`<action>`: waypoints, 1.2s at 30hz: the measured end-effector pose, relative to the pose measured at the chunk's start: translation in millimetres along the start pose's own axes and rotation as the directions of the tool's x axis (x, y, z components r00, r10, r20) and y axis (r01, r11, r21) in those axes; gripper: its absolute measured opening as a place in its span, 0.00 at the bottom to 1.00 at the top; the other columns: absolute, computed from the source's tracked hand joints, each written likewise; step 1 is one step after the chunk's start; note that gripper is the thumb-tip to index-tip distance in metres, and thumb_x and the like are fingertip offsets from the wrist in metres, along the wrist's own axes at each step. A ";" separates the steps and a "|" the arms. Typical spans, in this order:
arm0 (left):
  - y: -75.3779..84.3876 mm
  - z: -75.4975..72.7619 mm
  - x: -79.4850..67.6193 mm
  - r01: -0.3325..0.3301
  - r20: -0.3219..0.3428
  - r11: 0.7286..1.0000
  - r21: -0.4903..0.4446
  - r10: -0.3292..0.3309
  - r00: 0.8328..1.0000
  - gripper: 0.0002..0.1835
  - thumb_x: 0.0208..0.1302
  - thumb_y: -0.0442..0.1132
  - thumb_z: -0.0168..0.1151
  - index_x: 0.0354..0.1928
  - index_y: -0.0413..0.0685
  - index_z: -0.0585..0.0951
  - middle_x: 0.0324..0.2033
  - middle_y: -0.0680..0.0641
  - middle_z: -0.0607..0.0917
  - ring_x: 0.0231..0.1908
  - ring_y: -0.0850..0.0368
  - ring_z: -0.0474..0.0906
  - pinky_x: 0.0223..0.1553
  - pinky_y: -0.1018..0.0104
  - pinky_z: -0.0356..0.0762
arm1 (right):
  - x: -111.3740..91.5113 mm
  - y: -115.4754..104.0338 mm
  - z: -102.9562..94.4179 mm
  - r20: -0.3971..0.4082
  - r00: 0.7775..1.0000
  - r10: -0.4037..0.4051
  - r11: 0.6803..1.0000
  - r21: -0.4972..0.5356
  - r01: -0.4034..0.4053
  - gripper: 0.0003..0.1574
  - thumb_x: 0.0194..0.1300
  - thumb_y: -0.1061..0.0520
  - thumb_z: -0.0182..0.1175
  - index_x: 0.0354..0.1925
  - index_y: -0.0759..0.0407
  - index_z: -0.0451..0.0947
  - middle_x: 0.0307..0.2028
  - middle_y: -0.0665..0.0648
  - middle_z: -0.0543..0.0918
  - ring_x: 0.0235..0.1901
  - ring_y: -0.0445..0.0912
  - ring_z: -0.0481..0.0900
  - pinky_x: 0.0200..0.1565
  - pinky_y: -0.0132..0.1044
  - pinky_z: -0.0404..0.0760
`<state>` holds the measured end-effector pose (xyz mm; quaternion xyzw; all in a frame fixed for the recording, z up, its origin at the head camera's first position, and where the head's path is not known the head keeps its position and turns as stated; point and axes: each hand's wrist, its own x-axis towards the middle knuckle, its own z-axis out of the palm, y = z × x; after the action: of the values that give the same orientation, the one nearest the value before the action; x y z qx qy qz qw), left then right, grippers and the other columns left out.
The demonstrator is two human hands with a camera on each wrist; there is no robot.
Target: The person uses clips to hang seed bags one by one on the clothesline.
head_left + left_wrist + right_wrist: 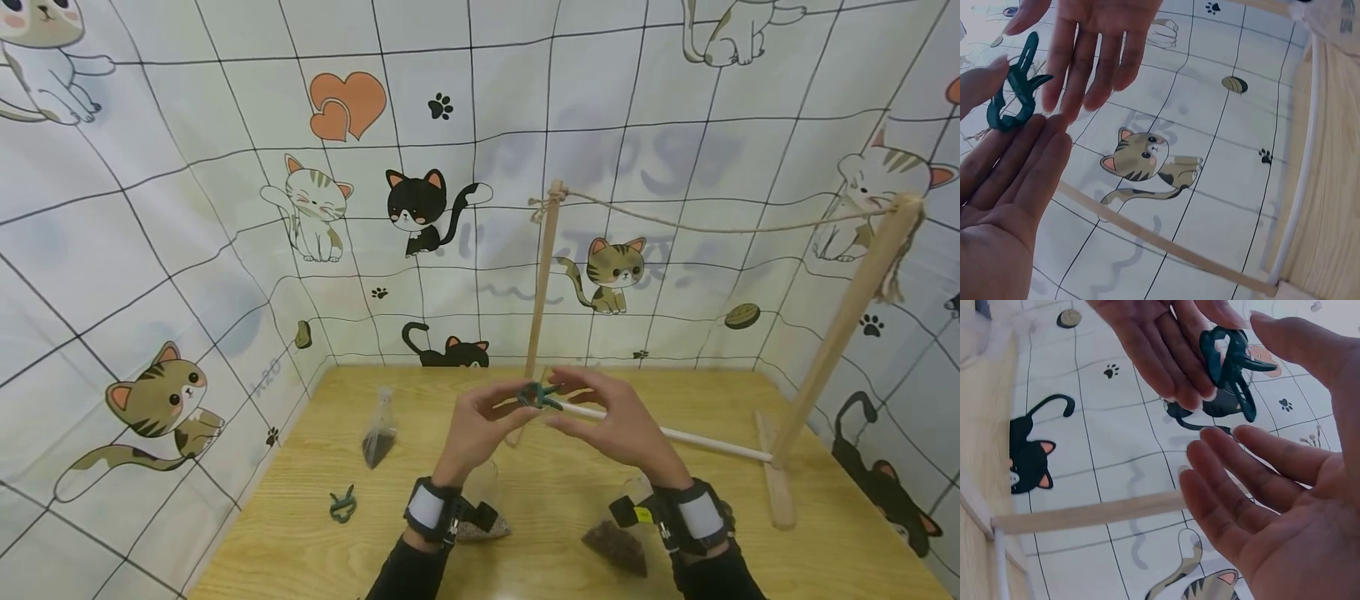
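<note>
the green clip [1020, 86] lies between the hands, above the surface [262, 542]. left hand [480, 429]: narrow grip, thumb and fingertips pinching the clip's rounded end. right hand [611, 412]: wide grip, thumb and fingers parted about the handles; contact cannot be told. probable faults: a light pinch may let the clip twist if the handles are pressed; off-centre pressure could make it spring loose and drop among the bags [617, 547] below.

Yellow wood-grain table [540, 533], green clip [342, 506], three filled bags [379, 446], wooden frame [840, 342]
</note>
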<state>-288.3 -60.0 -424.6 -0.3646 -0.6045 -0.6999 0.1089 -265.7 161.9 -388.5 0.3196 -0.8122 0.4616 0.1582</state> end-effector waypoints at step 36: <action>-7.1 5.2 -2.6 0.079 -0.082 0.993 -0.086 -0.086 0.993 0.26 0.65 0.34 0.65 0.61 0.25 0.73 0.56 0.35 0.80 0.58 0.44 0.75 0.58 0.52 0.75 | 1.0 8.5 31.5 -0.307 0.951 0.038 0.960 0.276 0.051 0.20 0.64 0.62 0.66 0.55 0.64 0.81 0.42 0.58 0.84 0.41 0.47 0.84 0.45 0.35 0.84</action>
<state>-288.7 -54.3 -431.8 -0.3132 -0.5845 -0.7431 0.0903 -270.9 137.9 -409.9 0.2653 -0.7026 0.6159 0.2378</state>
